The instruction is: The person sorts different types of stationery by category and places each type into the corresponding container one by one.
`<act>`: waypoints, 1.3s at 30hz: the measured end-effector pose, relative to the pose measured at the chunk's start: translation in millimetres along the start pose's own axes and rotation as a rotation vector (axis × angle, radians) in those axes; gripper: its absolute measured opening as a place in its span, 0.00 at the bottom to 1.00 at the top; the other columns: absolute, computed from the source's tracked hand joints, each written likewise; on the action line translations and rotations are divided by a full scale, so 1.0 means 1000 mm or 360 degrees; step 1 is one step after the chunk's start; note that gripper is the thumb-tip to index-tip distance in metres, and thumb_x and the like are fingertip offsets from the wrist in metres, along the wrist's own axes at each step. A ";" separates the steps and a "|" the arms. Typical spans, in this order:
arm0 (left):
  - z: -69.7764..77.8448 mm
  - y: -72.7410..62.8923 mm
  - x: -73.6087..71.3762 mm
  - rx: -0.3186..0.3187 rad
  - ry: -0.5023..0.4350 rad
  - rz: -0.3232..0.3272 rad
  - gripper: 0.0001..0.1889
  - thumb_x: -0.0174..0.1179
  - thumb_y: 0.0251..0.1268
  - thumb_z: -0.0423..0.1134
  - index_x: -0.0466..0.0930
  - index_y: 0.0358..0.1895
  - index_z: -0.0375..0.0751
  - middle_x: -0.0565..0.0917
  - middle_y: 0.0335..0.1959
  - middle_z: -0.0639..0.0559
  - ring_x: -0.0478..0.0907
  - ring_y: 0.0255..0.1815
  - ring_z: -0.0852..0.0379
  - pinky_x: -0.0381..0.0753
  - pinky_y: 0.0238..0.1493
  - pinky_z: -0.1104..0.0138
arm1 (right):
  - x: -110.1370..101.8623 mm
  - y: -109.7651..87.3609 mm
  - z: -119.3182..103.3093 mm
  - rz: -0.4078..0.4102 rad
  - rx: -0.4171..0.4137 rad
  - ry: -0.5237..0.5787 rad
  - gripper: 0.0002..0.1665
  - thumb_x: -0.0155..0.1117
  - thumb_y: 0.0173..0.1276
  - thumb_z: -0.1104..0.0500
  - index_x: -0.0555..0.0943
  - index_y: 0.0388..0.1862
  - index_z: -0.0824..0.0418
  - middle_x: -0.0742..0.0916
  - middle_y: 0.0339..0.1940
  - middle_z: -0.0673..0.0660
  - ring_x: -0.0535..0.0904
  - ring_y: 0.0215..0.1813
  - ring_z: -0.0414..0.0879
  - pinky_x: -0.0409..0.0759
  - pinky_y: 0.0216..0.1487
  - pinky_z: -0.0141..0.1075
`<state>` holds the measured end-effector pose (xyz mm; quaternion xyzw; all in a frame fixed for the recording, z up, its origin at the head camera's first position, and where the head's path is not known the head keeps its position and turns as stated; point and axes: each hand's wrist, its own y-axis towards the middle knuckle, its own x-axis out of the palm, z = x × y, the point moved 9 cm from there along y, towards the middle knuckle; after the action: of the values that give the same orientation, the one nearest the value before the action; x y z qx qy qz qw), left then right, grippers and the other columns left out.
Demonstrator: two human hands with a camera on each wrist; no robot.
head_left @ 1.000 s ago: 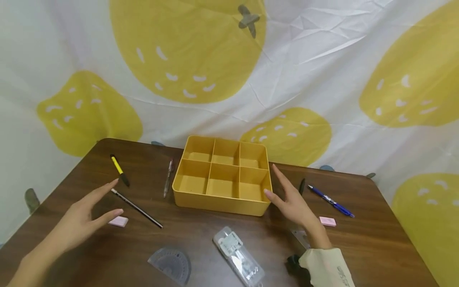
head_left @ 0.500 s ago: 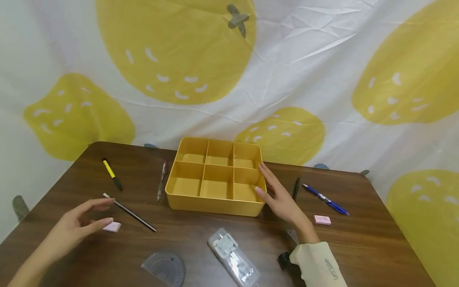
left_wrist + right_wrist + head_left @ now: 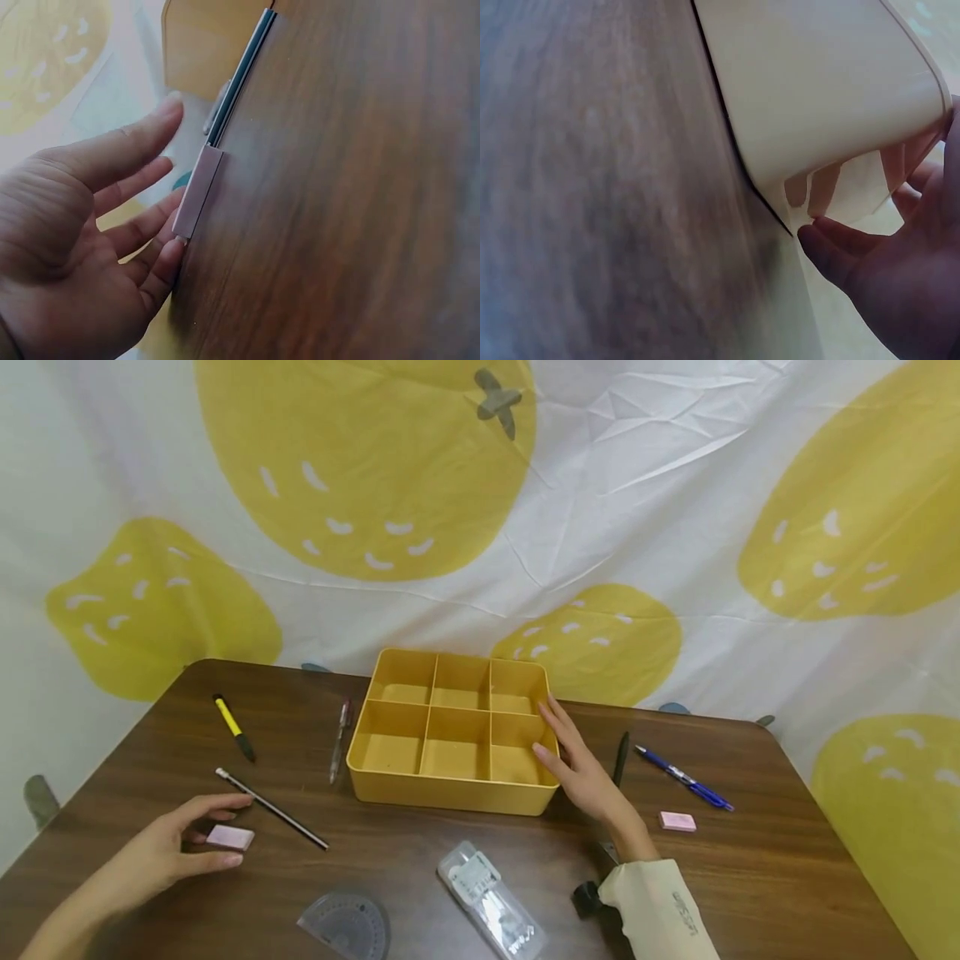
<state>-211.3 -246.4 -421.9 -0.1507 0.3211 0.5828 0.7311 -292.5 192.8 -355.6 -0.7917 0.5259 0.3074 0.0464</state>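
Observation:
On the left of the table, my left hand (image 3: 161, 852) reaches round a pink eraser (image 3: 230, 837), thumb and fingers spread on either side of it. In the left wrist view the eraser (image 3: 199, 191) lies flat beside the fingertips, and the thumb stands off it. At the middle back sits a yellow divided box (image 3: 450, 792) with bare compartments. My right hand (image 3: 588, 772) holds its right side, thumb tip over the rim. In the right wrist view, fingertips of the right hand (image 3: 900, 277) touch the box's outer wall (image 3: 832, 82).
A silver-and-black pencil (image 3: 273, 810), a yellow-and-black pen (image 3: 234, 728) and a clear pen (image 3: 340, 742) lie left. In front are a protractor (image 3: 347, 927) and a clear case (image 3: 491, 902). Right are a blue pen (image 3: 684, 778), a black pen (image 3: 620, 758) and another pink eraser (image 3: 677, 822).
My left hand has come down and nearer to the left eraser, its fingers now around it. My right hand has moved onto the box's right rim. The view has shifted slightly.

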 end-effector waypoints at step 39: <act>-0.004 0.006 0.002 0.0147 0.0066 0.0122 0.15 0.74 0.46 0.31 0.83 0.39 0.45 0.77 0.38 0.59 0.70 0.35 0.66 0.68 0.31 0.71 | 0.004 -0.005 0.018 0.0187 -0.0113 0.0295 0.27 0.30 0.79 0.67 0.50 0.75 0.70 0.46 0.78 0.62 0.36 0.77 0.54 0.38 0.70 0.57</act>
<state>-218.1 -245.5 -425.4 -0.1164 0.3683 0.5917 0.7076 -295.3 198.8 -373.1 -0.7857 0.5622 0.2535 -0.0484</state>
